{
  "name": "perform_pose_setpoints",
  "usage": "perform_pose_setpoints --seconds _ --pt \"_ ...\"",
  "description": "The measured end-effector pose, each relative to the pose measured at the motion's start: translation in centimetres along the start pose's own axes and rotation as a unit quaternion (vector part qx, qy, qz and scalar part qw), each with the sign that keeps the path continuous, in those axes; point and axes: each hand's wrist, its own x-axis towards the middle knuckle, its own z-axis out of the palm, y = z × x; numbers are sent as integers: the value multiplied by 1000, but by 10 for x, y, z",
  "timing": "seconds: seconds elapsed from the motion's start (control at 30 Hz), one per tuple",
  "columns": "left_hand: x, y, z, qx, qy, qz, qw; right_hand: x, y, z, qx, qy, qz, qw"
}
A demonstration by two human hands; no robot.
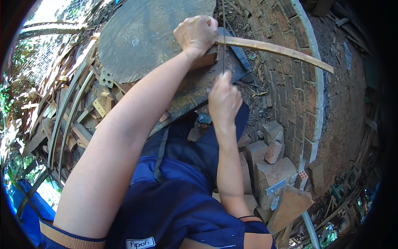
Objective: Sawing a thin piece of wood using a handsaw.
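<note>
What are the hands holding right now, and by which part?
The left hand grips the wooden strip at its left end. The right hand holds the thin dark tool by its near end, hidden in the fist.

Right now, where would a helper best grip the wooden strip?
Probably by the free right end of the wooden strip, coming from the right: it is narrow and juts out, while the left hand covers its left part.
</note>
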Motion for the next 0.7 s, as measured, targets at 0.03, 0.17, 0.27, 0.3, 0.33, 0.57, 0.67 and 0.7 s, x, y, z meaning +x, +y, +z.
perform_pose_setpoints --seconds 0.03,0.17,0.27,0.3,0.33,0.57,0.67,0.7 --pt "0 0 0 6 5 -6 1000 -17 2 -1 13 -28 9 999" --pt "0 -2 0 0 2 10 1000 -21 13 -3 24 -29 -3 999" --pt "1 1 3 -2 0 6 1000 24 9 9 43 38 -25 998" --pt "1 1 3 0 -1 7 1000 29 6 12 41 43 -16 998" --pt "2 0 2 2 1 1 1000 23 7 11 43 42 -14 998" --pt "3 -3 4 4 -6 4 1000 -19 16 1 60 -41 20 997" --pt "3 0 6 10 3 3 1000 29 9 11 91 14 -17 996" --pt "3 -2 5 12 4 3 1000 30 7 13 84 15 -14 996"
